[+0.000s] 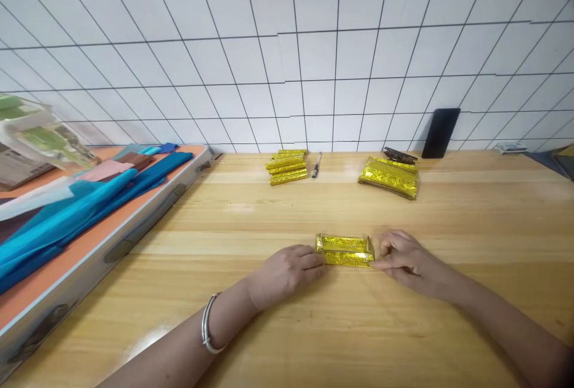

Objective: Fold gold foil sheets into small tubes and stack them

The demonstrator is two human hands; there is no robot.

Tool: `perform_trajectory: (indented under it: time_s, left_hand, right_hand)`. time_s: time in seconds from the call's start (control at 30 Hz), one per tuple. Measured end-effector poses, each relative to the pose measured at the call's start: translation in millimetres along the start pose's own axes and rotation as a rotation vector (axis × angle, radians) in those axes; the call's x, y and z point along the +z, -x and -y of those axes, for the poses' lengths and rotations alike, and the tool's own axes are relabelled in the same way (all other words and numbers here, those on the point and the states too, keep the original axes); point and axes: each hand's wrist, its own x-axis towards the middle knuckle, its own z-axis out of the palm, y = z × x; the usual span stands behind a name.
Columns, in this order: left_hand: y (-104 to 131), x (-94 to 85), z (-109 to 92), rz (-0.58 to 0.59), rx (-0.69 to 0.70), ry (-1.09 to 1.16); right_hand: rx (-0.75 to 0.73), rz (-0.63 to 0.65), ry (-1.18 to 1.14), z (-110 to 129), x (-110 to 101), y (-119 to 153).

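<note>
A gold foil piece (pixel 344 250) with folded edges lies on the wooden table between my two hands. My left hand (pixel 291 271) rests at its left end, fingers together and their tips on the foil's lower left corner. At the right end, my right hand (pixel 406 262) has thumb and index finger pinched at the lower right corner. Farther back are several narrow folded gold strips (pixel 287 168) and, to the right, a stack of flat gold foil sheets (pixel 389 177).
A pen (pixel 316 165) lies beside the strips. Behind the stack is a dark patterned object (pixel 400 155); a black phone (pixel 440 133) leans on the tiled wall. At left, an orange-topped case (pixel 134 205) holds blue, pink and white sheets (pixel 110 170).
</note>
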Motion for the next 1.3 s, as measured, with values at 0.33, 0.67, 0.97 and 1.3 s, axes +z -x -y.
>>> perform_trajectory:
  time_s: [0.33,0.67,0.97,1.3]
  left_hand:
    - [-5.6,-3.0,0.4,-0.02,-0.011,-0.05]
    - [-10.9,0.4,-6.3,-0.016,-0.058,-0.099]
    - [-8.9,8.3,-3.5,-0.106,-0.126,0.028]
    - [-6.1,12.9,-5.3,-0.079,-0.162,0.12]
  right_hand:
    - [-0.002,-0.051,-0.007,-3.0,5.6,-1.0]
    - [0.031,-0.072,0.02,0.5,7.1,-2.4]
    - [0.046,-0.191,0.31,21.8,17.2,-5.4]
    - [-0.035,-0.144,0.497,30.6,22.6,-3.4]
